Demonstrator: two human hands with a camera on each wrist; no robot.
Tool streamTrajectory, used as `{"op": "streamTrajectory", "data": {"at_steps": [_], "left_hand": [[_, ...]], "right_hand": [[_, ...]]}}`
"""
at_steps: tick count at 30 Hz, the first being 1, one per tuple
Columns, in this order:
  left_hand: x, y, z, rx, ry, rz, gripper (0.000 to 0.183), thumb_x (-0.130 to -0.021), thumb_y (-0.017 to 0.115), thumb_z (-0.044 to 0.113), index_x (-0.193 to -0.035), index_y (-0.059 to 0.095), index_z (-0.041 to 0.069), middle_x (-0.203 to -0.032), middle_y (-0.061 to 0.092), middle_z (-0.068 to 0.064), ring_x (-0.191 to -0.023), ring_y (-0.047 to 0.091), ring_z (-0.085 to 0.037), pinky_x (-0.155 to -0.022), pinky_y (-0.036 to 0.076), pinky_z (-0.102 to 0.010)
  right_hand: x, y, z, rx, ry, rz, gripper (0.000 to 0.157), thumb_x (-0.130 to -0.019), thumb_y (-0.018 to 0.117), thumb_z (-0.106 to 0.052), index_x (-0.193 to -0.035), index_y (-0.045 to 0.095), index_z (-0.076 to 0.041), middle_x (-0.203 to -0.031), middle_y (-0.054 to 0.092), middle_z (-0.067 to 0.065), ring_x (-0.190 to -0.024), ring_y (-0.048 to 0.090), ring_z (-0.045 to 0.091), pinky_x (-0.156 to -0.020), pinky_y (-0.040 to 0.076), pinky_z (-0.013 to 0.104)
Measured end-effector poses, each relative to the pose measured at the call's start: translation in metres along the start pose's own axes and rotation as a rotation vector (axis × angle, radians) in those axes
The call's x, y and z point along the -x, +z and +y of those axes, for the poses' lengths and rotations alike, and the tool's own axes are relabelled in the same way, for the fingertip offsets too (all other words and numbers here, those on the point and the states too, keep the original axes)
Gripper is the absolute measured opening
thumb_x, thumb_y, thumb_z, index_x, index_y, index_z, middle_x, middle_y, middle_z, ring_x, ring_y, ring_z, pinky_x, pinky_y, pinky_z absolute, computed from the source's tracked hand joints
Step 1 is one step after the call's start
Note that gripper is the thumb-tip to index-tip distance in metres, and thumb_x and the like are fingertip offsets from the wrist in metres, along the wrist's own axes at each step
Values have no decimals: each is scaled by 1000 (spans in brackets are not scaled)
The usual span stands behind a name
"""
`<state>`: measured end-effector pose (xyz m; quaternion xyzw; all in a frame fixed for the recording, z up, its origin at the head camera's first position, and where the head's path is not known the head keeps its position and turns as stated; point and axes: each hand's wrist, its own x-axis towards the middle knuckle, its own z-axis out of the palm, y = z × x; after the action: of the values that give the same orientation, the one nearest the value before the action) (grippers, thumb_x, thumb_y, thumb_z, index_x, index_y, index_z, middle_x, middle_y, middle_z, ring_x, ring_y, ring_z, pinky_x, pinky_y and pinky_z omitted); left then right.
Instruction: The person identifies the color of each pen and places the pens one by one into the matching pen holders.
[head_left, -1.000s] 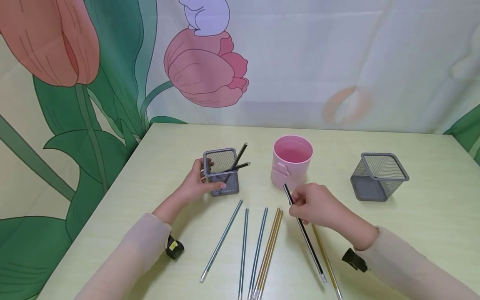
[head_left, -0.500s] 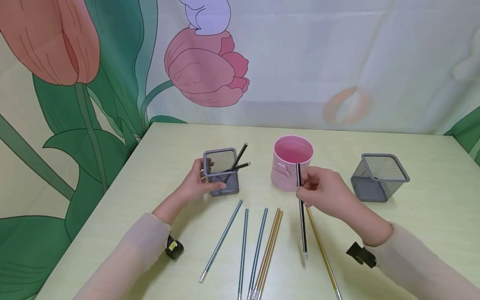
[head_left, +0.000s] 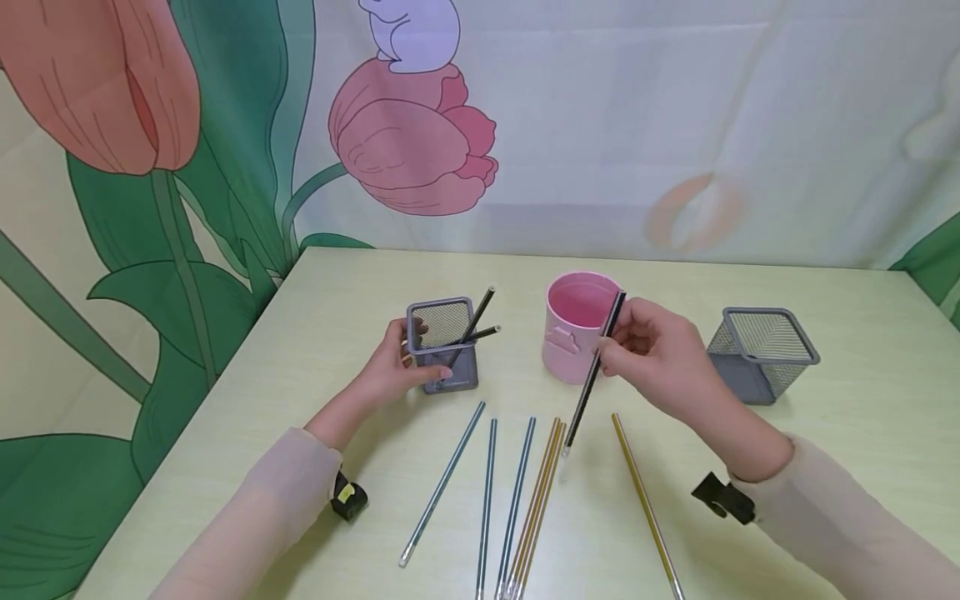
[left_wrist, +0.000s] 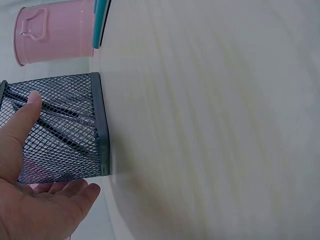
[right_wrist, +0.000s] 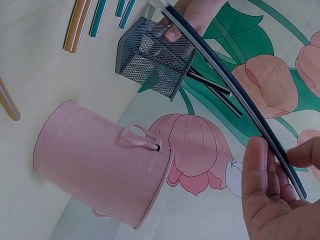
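My left hand point(head_left: 390, 367) grips a grey mesh pencil holder point(head_left: 463, 375) from its left side, the thumb across the front and the fingers behind. Two black pencils point(head_left: 482, 307) lean inside it, also showing through the mesh in the left wrist view. Between thumb and fingers, my right hand point(head_left: 667, 358) pinches another black pencil point(head_left: 585, 398) near its upper end. That pencil is raised and slanted, its eraser end down to the left. In the head view it overlaps the pink bucket point(head_left: 564, 360), which stands behind it.
Several blue pencils point(head_left: 446, 475) and some gold pencils point(head_left: 536, 504) lie on the table in front of the holder. A single gold pencil point(head_left: 643, 496) lies farther right. Another mesh holder point(head_left: 750, 367) stands at the right, partly behind my right hand. A flower-printed cloth point(head_left: 570, 125) hangs behind the table.
My right hand has lifted the black pencil up and away from me, slightly to the right. The pencil has turned so its eraser end swings left. My left hand and the holder stay put.
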<state>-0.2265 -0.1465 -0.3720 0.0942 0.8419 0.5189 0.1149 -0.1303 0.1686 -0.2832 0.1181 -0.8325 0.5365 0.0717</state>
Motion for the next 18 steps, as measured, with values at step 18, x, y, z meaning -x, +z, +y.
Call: {"op": "streamTrajectory", "data": {"at_steps": [18], "left_hand": [[1,0,0,-2,-13,6,82,-82,74,13,-142,19,3,-151,28,-16,-142,21,-40,-116,19,-51]], "right_hand": [[-14,4,5,-211,-247,260,6,-85,58,12,-90,55,12,-75,64,-9,-68,66,4,-64,54,17]]}}
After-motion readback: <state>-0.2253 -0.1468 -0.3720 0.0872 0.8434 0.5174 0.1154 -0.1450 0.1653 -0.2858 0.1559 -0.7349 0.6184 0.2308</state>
